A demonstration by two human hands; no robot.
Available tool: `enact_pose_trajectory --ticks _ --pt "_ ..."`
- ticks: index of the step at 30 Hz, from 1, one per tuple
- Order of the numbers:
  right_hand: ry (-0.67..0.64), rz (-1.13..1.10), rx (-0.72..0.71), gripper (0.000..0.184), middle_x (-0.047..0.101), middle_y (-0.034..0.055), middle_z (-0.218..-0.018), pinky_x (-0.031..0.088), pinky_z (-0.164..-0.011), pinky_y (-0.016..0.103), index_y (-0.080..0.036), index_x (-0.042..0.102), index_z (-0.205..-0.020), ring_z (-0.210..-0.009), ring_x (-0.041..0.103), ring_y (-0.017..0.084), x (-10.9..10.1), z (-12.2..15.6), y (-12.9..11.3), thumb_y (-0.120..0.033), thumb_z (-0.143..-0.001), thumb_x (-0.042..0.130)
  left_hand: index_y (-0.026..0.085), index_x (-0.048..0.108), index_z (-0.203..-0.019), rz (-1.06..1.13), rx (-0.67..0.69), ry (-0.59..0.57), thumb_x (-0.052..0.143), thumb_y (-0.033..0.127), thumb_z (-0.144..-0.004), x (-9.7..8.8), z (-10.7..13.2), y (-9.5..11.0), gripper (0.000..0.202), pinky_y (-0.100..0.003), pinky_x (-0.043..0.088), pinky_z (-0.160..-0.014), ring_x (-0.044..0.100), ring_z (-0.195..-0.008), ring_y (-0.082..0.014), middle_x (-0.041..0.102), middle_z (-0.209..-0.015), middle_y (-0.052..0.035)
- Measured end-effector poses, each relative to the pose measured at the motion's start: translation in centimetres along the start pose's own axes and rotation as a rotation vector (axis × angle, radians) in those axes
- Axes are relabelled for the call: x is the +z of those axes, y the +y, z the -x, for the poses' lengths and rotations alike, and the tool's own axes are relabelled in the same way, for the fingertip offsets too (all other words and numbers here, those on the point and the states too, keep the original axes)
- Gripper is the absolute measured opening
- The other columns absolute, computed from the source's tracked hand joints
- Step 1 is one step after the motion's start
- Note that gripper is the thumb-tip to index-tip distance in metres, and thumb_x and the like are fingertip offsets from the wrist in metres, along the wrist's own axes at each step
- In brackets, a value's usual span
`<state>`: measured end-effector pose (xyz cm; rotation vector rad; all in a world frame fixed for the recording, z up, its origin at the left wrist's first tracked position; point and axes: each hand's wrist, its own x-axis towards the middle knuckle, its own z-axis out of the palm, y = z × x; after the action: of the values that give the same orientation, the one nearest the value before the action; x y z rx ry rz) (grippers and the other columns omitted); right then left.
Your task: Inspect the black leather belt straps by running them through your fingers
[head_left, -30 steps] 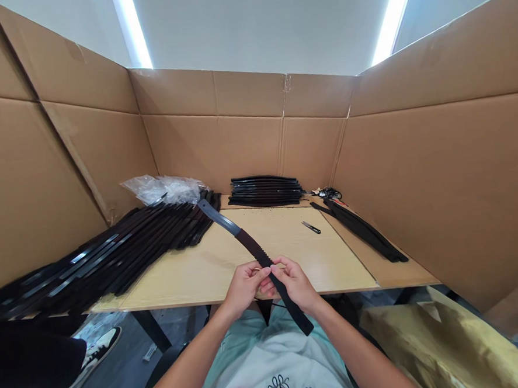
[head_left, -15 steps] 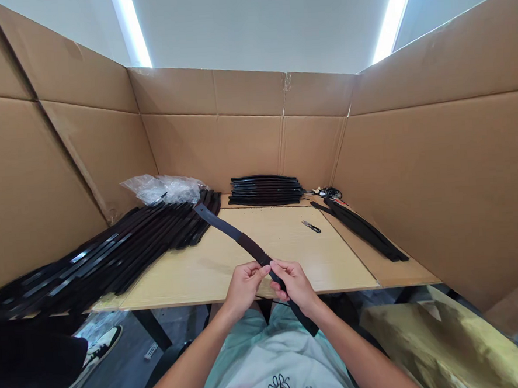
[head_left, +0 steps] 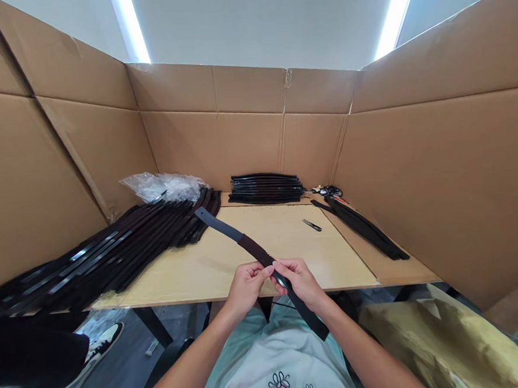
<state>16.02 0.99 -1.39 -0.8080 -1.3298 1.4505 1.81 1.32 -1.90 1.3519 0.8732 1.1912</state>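
A long, slightly curved black strip (head_left: 256,250) slants across my front, its far end over the table and its near end above my lap. It has a smooth bluish-black far part with a small hole at the tip and a dark brownish sleeve-like section with a notched edge. My left hand (head_left: 247,285) pinches it near the middle. Right beside it, my right hand (head_left: 297,280) grips the same strip, thumb on top. The two thumbs nearly meet. A thin dark cord hangs below my hands.
Many similar black strips (head_left: 113,250) lie fanned at the left, with clear plastic bags (head_left: 164,187) behind. A stack of strips (head_left: 265,189) sits at the back. Thread snips (head_left: 312,224) and more strips (head_left: 364,228) lie rightward. Cardboard walls (head_left: 246,130) enclose the table. Someone's shoe (head_left: 91,362) is at lower left.
Both hands stay on the strip. Its near end has swung slightly to the right, and my right hand has shifted a little, showing more of a shiny patch between the fingers.
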Motion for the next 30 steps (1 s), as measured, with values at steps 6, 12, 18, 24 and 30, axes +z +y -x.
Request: enact_pose_trajectory --ticks 6,12,18,24,30 --pt "0.016 -0.025 -0.003 0.038 0.05 -0.0035 -0.05 0.024 -0.032 0.017 -0.013 0.059 -0.068 -0.033 0.039 0.004 0.4 0.0 0.5 -0.05 -0.076 0.063 0.017 0.056 -0.053 -0.009 -0.008 -0.007 0.066 0.042 -0.07 -0.1 0.1 0.6 0.032 -0.022 0.025 -0.044 0.037 -0.043 -0.0103 0.035 -0.037 0.0072" --pt "0.073 0.032 -0.028 0.042 0.046 -0.0057 -0.045 0.022 -0.028 0.017 -0.014 0.059 -0.069 -0.029 0.036 0.004 0.7 0.1 0.6 -0.055 -0.075 0.061 0.016 0.053 -0.051 -0.032 0.016 0.038 0.066 0.043 -0.069 0.1 0.3 1.2 0.035 -0.022 0.026 -0.043 0.039 -0.044 -0.0097 0.043 -0.041 0.0047" --pt "0.037 0.057 -0.037 0.041 0.055 -0.0027 -0.049 0.033 -0.03 0.017 -0.013 0.058 -0.069 -0.032 0.047 0.007 0.7 0.5 0.0 -0.054 -0.077 0.059 0.015 0.057 -0.057 -0.03 0.029 -0.051 0.063 0.042 -0.075 -0.1 0.6 1.6 0.033 -0.021 0.032 -0.044 0.046 -0.046 -0.0108 0.05 -0.046 0.0028" --pt "-0.075 -0.106 0.058 0.035 0.062 0.0019 -0.059 0.042 -0.039 0.019 -0.012 0.062 -0.074 -0.042 0.054 0.009 0.2 0.7 -0.8 -0.047 -0.075 0.065 0.014 0.057 -0.058 -0.003 0.041 -0.121 0.062 0.038 -0.078 -0.1 0.7 1.2 0.031 -0.023 0.041 -0.049 0.053 -0.046 -0.0123 0.059 -0.05 -0.0002" --pt "-0.039 -0.207 0.067 0.034 0.05 -0.0031 -0.053 0.021 -0.035 0.016 -0.012 0.057 -0.07 -0.037 0.038 0.003 0.9 1.1 -0.7 -0.044 -0.077 0.066 0.013 0.064 -0.064 0.02 0.066 -0.078 0.064 0.037 -0.076 0.4 1.2 2.3 0.026 -0.024 0.045 -0.051 0.053 -0.045 -0.0115 0.065 -0.055 -0.0017"
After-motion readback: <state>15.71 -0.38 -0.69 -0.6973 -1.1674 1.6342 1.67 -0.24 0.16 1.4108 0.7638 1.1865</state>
